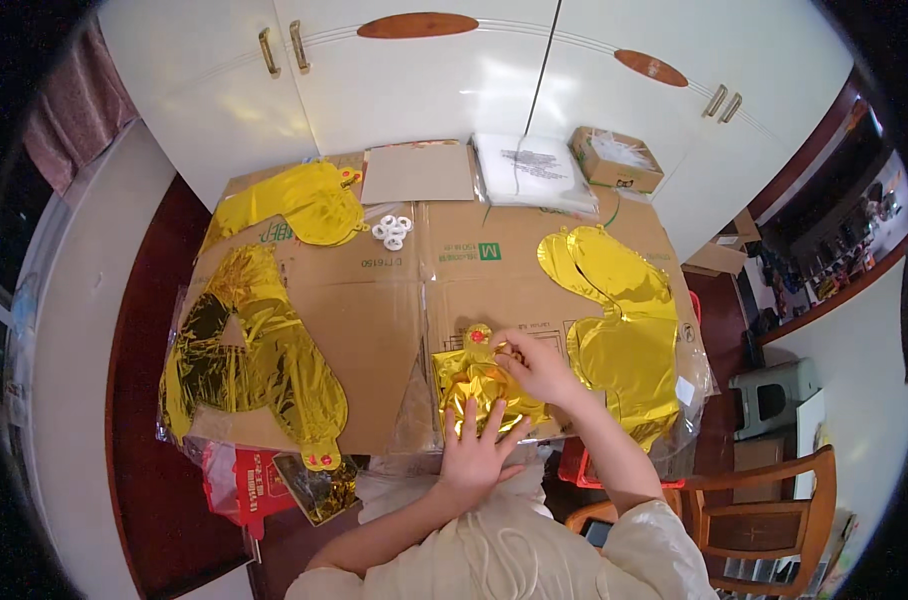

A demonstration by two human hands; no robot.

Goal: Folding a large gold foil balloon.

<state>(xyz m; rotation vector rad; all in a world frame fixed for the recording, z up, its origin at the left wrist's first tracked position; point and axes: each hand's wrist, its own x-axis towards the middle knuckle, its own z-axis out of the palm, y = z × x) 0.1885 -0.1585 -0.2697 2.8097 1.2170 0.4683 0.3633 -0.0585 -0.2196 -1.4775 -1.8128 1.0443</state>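
A folded gold foil balloon [474, 388] lies in front of me near the table's near edge, its tab with a red mark pointing away from me. My left hand [477, 458] rests on its near part, fingers spread flat. My right hand [540, 372] is at its far right side beside the tab, with thumb and fingers pinched together on the foil; the exact grip is partly hidden. To the right lies a flat, curved gold foil balloon [629, 345]. At the left is an A-shaped foil balloon [314, 380], and beyond it another gold balloon [324, 205].
Flattened cardboard [369, 310] covers the table. Several white rolls [392, 232] sit near its far middle. Behind are a grey-brown board [417, 174], a stack of clear plastic bags [534, 175] and a small open box [617, 160]. A wooden chair [759, 525] stands at the right.
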